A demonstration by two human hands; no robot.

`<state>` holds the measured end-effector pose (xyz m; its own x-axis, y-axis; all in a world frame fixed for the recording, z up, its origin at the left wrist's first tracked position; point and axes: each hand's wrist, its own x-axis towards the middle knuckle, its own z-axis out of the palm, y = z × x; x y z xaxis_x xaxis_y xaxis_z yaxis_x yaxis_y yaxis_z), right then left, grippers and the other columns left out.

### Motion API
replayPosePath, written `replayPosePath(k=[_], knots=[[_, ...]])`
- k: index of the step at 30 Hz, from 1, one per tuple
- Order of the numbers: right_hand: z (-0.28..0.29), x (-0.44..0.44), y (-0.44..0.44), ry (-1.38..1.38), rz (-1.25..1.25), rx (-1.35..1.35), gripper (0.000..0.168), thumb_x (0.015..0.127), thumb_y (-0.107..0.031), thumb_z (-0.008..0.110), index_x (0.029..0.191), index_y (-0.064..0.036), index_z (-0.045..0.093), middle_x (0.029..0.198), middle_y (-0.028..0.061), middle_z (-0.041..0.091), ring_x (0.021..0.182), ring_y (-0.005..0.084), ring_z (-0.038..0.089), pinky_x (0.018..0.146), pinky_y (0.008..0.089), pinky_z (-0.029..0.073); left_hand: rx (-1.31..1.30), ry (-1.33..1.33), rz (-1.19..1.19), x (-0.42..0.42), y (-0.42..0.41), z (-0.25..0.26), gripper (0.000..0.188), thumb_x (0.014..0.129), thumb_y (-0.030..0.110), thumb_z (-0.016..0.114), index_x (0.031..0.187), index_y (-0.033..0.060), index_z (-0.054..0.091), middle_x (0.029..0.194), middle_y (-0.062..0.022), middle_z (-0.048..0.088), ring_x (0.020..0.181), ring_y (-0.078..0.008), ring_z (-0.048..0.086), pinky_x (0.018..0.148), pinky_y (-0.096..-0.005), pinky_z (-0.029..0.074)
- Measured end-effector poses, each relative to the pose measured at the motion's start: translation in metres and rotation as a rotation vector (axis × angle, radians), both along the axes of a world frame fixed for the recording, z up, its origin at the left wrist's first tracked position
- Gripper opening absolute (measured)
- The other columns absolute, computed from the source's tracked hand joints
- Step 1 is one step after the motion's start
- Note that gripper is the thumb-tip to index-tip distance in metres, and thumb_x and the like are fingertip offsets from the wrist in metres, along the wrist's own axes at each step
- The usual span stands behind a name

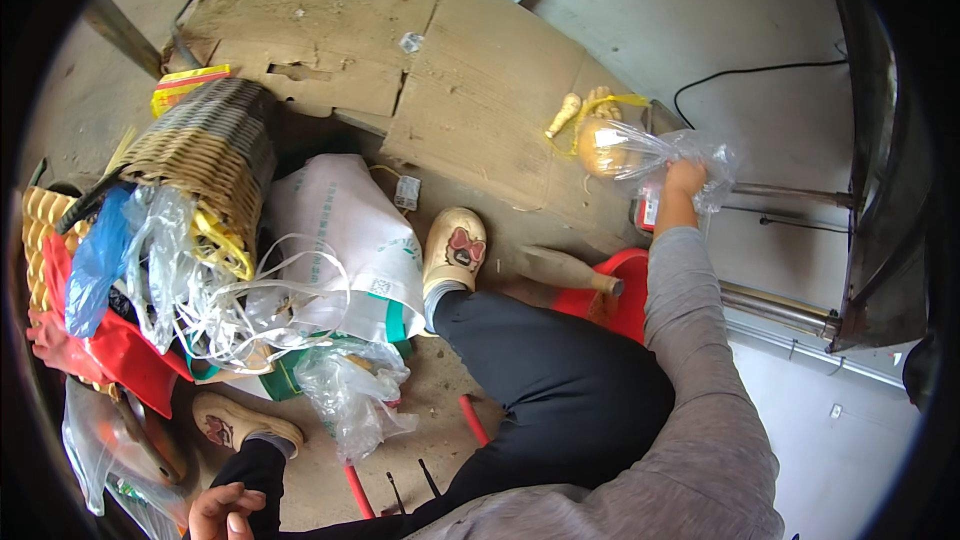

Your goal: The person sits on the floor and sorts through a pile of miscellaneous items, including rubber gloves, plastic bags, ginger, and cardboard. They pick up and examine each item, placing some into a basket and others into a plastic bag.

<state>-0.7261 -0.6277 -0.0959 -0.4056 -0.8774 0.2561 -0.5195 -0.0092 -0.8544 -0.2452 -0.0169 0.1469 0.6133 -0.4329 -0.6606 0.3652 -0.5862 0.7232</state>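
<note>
My right hand (684, 176) reaches out over the far right and grips the gathered part of a clear plastic bag (709, 154). At the bag's left end is a round yellow-brown gourd or fruit (600, 146); whether it lies inside or under the film I cannot tell. Pale knobbly roots (564, 114) lie beside it within a yellow net or strap (630, 99), on the flattened cardboard (487, 97). My left hand (225, 514) shows at the bottom left edge, fingers loosely curled and nothing visible in them; part of it is cut off.
At left, a woven basket (199, 150) lies tipped among plastic bags (161, 270) and white straps (225, 322). A white printed sack (337, 217) is near my clog (454, 247). A glass bottle (566, 268) leans by a red basin (630, 270). Metal bars (780, 304) run along the right.
</note>
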Motion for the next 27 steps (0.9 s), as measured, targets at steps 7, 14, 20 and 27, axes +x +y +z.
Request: replayPosePath(k=[7, 14, 20, 27], knots=[[0.003, 0.055, 0.035, 0.358, -0.037, 0.428, 0.044, 0.077, -0.022, 0.065, 0.112, 0.004, 0.057, 0.101, 0.0208, 0.063, 0.085, 0.0329, 0.064, 0.075, 0.0422, 0.052, -0.011, 0.009, 0.031, 0.0, -0.001, 0.006, 0.021, 0.093, 0.007, 0.047, 0.109, -0.0046, 0.055, 0.097, -0.0115, 0.061, 0.093, -0.0188, 0.058, 0.09, -0.0316, 0.044], [0.072, 0.253, 0.175, 1.309, 0.67, 0.337, 0.021, 0.078, -0.021, 0.054, 0.081, -0.006, 0.069, 0.082, 0.0152, 0.066, 0.076, 0.0345, 0.064, 0.066, 0.0436, 0.051, -0.104, -0.038, -0.015, -0.001, 0.016, -0.002, 0.023, 0.091, 0.013, 0.051, 0.105, -0.0052, 0.053, 0.089, -0.0096, 0.058, 0.087, -0.0162, 0.056, 0.085, -0.0281, 0.043], [0.004, 0.348, 0.222, 1.205, 1.331, 0.017, 0.044, 0.081, -0.021, 0.059, 0.122, -0.01, 0.048, 0.086, 0.0156, 0.061, 0.083, 0.0331, 0.061, 0.071, 0.0427, 0.05, -0.095, 0.045, -0.023, -0.003, 0.009, 0.008, 0.021, 0.093, 0.004, 0.046, 0.11, -0.0045, 0.055, 0.099, -0.0112, 0.06, 0.095, -0.0178, 0.057, 0.093, -0.0315, 0.042], [-0.015, 0.374, 0.208, 1.134, 1.506, 0.147, 0.026, 0.087, -0.026, 0.051, 0.109, -0.011, 0.048, 0.074, 0.0158, 0.061, 0.072, 0.0362, 0.061, 0.063, 0.0463, 0.049, -0.103, 0.07, -0.028, -0.006, 0.009, 0.01, 0.021, 0.093, 0.005, 0.047, 0.111, -0.0038, 0.054, 0.1, -0.01, 0.06, 0.096, -0.0167, 0.057, 0.094, -0.0311, 0.042]])
